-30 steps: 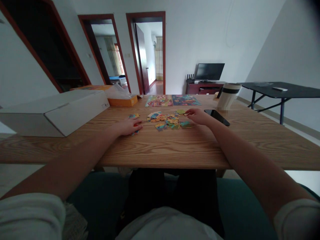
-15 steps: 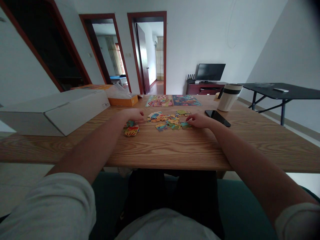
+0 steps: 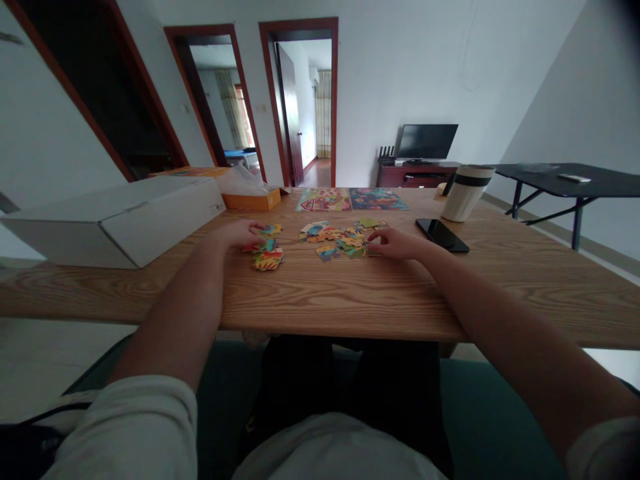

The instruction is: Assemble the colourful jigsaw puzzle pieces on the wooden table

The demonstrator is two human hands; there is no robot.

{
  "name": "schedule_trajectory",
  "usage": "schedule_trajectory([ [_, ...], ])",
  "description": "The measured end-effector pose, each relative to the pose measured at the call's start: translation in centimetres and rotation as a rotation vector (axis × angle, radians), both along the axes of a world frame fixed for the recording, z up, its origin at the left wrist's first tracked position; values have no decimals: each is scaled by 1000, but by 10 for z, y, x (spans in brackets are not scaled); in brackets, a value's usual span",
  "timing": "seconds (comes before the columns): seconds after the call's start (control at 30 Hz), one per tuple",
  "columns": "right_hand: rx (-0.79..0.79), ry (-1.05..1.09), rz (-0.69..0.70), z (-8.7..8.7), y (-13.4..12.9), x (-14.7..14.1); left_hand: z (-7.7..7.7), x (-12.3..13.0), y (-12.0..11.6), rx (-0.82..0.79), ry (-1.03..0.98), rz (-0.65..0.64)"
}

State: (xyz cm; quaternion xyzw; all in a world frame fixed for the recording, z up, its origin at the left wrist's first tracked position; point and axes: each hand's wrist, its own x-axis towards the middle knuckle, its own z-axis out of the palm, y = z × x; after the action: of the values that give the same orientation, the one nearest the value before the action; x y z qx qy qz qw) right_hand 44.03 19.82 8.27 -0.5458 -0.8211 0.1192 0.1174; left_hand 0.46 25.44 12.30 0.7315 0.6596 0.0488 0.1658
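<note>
My left grip (image 3: pixel 239 235) is half curled over the small piles of puzzle pieces (image 3: pixel 269 259) on the left of the table (image 3: pixel 325 297); my fingers are at the pieces, but I cannot tell whether I have one pinched. My right grip (image 3: pixel 399 244) is loosely bent, fingertips low at the right edge of the central heap of pieces (image 3: pixel 345 235); whether it has hold of one is hidden from me. The phone (image 3: pixel 443 235) lies just right of it, and two picture sheets (image 3: pixel 353 199) lie beyond the heap.
</note>
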Motion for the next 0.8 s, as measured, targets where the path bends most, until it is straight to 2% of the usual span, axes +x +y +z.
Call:
schedule_trajectory([
  [0.1,12,20,62,-2,-3,-6,1,17,-3,-49,3,-4],
  [0.17,17,28,67,-4,-3,-7,-1,24,-2,-22,42,-14],
  [0.33,2,27,69,-6,-1,-4,-6,28,0,30,96,-80],
  [0.5,-13,-2,58,-3,-3,-4,-6,34,-5,78,57,-53],
  [0.63,-10,-19,43,-2,-4,-6,-8,46,-6,115,24,-93],
  [0.8,13,-35,26,-4,-2,-7,-13,57,-4,111,58,-80],
])
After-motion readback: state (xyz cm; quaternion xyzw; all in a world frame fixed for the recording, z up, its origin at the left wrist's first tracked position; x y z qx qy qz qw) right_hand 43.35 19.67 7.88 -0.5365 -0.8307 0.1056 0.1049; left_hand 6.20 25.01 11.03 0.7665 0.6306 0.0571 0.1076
